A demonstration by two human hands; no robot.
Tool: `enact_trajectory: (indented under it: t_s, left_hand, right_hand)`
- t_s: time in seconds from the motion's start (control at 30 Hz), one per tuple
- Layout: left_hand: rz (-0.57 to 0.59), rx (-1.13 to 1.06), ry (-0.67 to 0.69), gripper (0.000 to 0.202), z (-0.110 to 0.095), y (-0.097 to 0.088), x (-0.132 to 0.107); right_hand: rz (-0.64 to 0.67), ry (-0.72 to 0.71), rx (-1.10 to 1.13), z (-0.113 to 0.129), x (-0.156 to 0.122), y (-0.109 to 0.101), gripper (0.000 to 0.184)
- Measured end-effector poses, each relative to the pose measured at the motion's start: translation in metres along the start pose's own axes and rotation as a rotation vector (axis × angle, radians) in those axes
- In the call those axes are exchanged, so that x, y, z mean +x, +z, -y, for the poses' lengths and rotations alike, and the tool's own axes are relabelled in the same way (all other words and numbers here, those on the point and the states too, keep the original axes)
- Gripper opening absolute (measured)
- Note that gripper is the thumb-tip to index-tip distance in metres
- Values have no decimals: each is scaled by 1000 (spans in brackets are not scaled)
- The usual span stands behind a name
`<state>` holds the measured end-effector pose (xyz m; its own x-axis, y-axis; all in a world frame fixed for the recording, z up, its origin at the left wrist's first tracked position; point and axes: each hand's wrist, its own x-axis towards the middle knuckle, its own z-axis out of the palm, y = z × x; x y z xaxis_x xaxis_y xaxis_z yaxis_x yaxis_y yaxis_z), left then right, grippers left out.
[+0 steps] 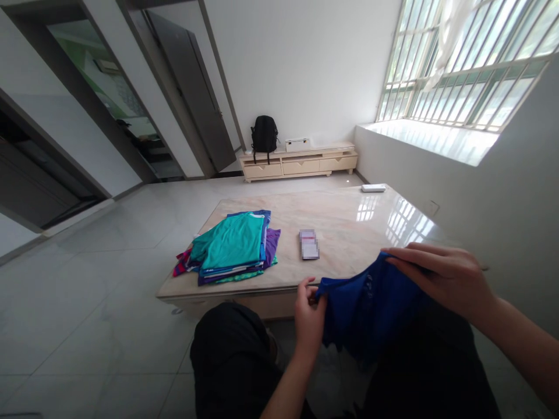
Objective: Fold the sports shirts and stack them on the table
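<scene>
A dark blue garment [364, 305] hangs between my two hands above my lap, just off the table's front edge. My left hand [311, 311] pinches its left upper corner. With thumb and fingers pressed together, my right hand [441, 276] grips the upper edge on the other side. The garment's lower part falls over my dark trousers, and its exact kind is not clear. On the left of the table lies a pile of folded clothes [233, 244], a teal piece on top and blue, purple and red ones showing beneath.
The low marble-topped table [279, 212] stands before my knees. A small blurred packet [309, 244] lies at its middle, a white oblong object [373, 188] at its far right corner. Against the back wall, a low cabinet [301, 166] bears a black backpack [264, 135] and a white box [297, 144].
</scene>
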<state>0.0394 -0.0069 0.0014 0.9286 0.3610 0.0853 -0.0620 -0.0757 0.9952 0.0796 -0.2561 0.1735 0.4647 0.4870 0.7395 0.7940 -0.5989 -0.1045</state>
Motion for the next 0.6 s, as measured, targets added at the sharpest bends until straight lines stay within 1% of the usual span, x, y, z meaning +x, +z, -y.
enact_trajectory:
  t_s: [0.1,0.17,0.27,0.33,0.4,0.47,0.53,0.6]
  left_hand:
    - [-14,66,-4,24,-4,-20,5]
    - [-22,75,-31,23,-6,-33,9]
    - [-49,87,-20,22,-15,-54,20]
    - [-64,138,53,19,-27,-70,29]
    - [-60,226,187,15,-44,-87,38]
    - [-27,326,331,14,-61,-102,45]
    - [17,402,431,14,-76,-113,47]
    - [35,458,479,16,-85,-119,46]
  right_hand:
    - [-12,11,9,1,-9,0,26]
    - [-1,26,28,1,-12,1,27]
    - [56,111,95,-3,-15,5,20]
    - [78,174,119,-8,-17,9,15]
    - [79,211,121,-13,-21,14,13]
    - [81,220,127,-17,-25,19,12]
    - [71,208,130,-19,-29,24,12]
    - [49,196,124,-20,-33,26,12]
